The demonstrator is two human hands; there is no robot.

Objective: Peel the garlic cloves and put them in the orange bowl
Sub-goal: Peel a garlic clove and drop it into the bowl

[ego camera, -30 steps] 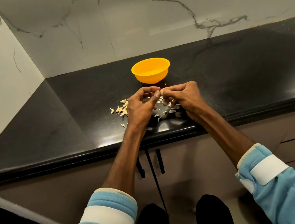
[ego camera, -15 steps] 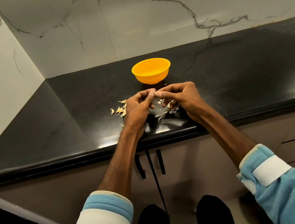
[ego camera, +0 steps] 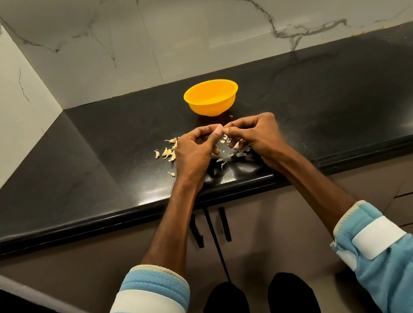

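Since the earlier frames the two hands have drawn slightly closer together and shifted a little toward the tabletop's front edge; the bowl and scraps lie as before.

The left hand (ego camera: 193,153) and right hand (ego camera: 254,134) meet fingertip to fingertip above the black tabletop (ego camera: 329,107), near its front edge. Both grips are pinched together on a small pale piece at the meeting point, judged to be the garlic clove (ego camera: 224,131) being peeled; it is too small and too covered to confirm its state.

Handling, as a judgement: a clove is light, firm and small, its skin thin, dry and brittle. It is best held at its ends while the skin is picked off at a torn edge. Once bare it may be slippery.

The orange bowl (ego camera: 212,98) stands just beyond the hands, toward the back wall, apart from them. Its contents cannot be made out.

Loose pale pieces (ego camera: 168,150) lie left of the left hand, and finer scraps (ego camera: 229,152) under and between the hands; whether these are skins or unpeeled cloves cannot be told. Nothing stands between hands and bowl.
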